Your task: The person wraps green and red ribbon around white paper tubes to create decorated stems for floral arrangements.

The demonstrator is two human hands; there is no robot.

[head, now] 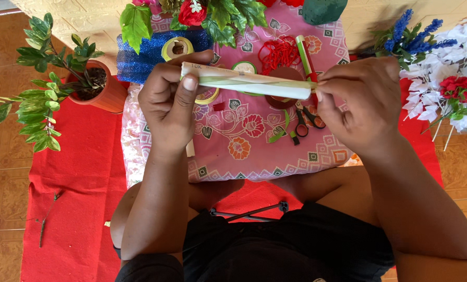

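A rolled white paper tube (249, 82) with a pale green stripe is held level between both hands, above a low table covered in a pink flowered cloth (254, 151). My left hand (170, 102) wraps the tube's left end, thumb on top. My right hand (361, 102) pinches the tube's right end with its fingertips. Under the tube lie black-handled scissors (301, 122), red-handled scissors (315, 116), a tangle of red cord (278, 52) and rolls of tape (177, 48).
A potted green plant (95, 83) in an orange pot stands at the left on a red mat (71, 198). White, red and blue artificial flowers (442, 68) lie at the right. Blue mesh (144, 55) and a leafy red-flower arrangement (202, 15) sit at the table's far edge.
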